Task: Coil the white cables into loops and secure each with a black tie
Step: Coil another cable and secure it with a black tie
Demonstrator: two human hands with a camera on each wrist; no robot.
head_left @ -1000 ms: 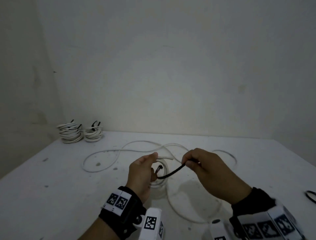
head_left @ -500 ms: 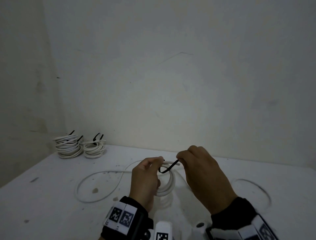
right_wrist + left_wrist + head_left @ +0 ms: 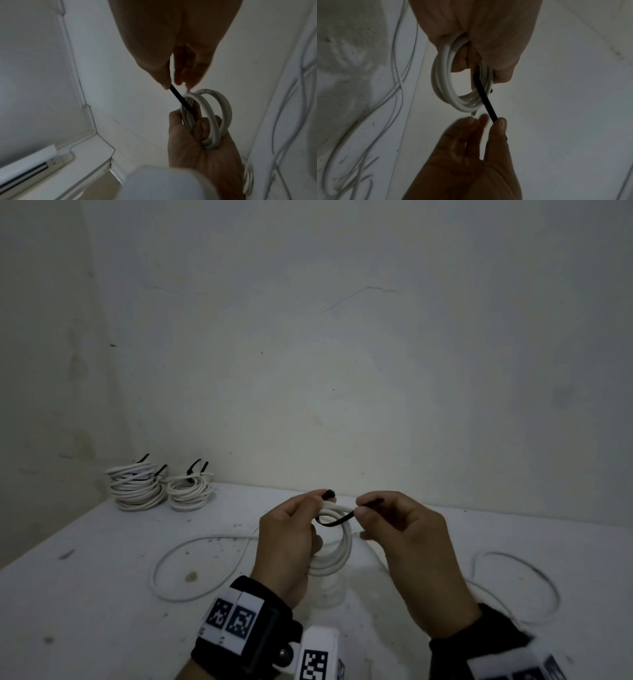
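Small coiled white round cable (image 3: pixel 334 546) is gripped by left hand (image 3: pixel 287 546); thin black tie (image 3: pixel 337 520) is pinched by right hand (image 3: pixel 407 549). Risk: loops spring apart if tie slips.

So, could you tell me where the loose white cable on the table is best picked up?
Probably at the wide loop of the loose white cable left of the left hand, pinched from above: there it lies as one flat strand on the table, apart from other things.

Loose white cable (image 3: pixel 191 546) across table (image 3: pixel 85 594); tied coils (image 3: pixel 157 487) far-left.
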